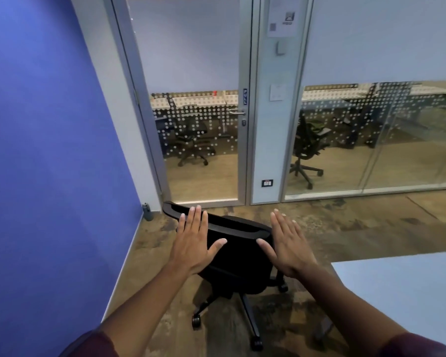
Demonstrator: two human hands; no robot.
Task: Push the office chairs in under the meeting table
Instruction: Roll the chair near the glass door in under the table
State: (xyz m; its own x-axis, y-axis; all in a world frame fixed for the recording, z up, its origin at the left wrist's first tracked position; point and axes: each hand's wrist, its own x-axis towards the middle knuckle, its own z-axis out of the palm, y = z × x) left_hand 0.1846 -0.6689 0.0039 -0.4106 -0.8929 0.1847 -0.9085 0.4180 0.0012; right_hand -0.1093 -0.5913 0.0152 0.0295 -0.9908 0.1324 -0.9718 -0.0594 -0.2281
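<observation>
A black office chair (236, 256) on castors stands in front of me, its backrest top towards me, out on the floor to the left of the pale meeting table (402, 287) corner at the lower right. My left hand (195, 240) is spread flat over the left part of the backrest's top edge. My right hand (286, 243) is spread flat by the right end of the backrest, fingers apart. Neither hand is closed around anything. I cannot tell whether the palms touch the chair.
A blue wall (49, 150) runs along the left, with a dark bottle (147, 211) at its foot in the corner. Ahead is a glass door (204, 124) and glass partition (371, 137); other office chairs stand beyond the glass. The floor is brown patterned carpet.
</observation>
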